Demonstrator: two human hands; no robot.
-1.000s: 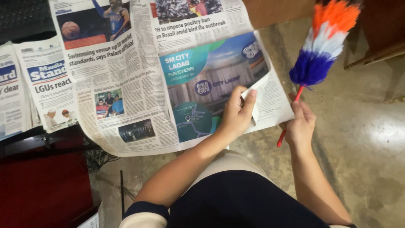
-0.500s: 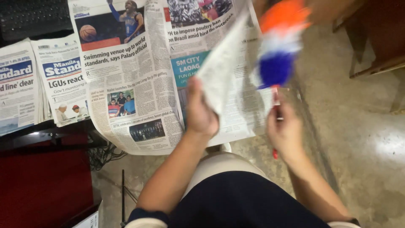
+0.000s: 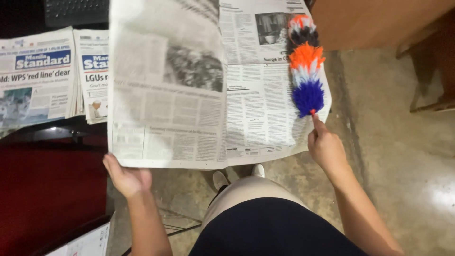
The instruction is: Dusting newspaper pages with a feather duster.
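An open newspaper (image 3: 199, 85) is spread in front of me, its inside pages in black and white. My left hand (image 3: 127, 176) holds its lower left corner from underneath. My right hand (image 3: 326, 148) grips the thin handle of a feather duster (image 3: 305, 71) with blue, white, orange and black bands. The duster's fluffy head lies along the right edge of the newspaper's right page.
Two folded newspapers (image 3: 47, 76) lie stacked at the left, with a dark keyboard (image 3: 76, 10) behind them. A red surface (image 3: 47, 189) is at the lower left. A wooden cabinet (image 3: 374, 21) and chair legs (image 3: 429, 71) stand at the right on the concrete floor (image 3: 403, 156).
The coloured page was turned over to the left, so the newspaper now lies open on black and white pages. The duster came down from upright onto the right page.
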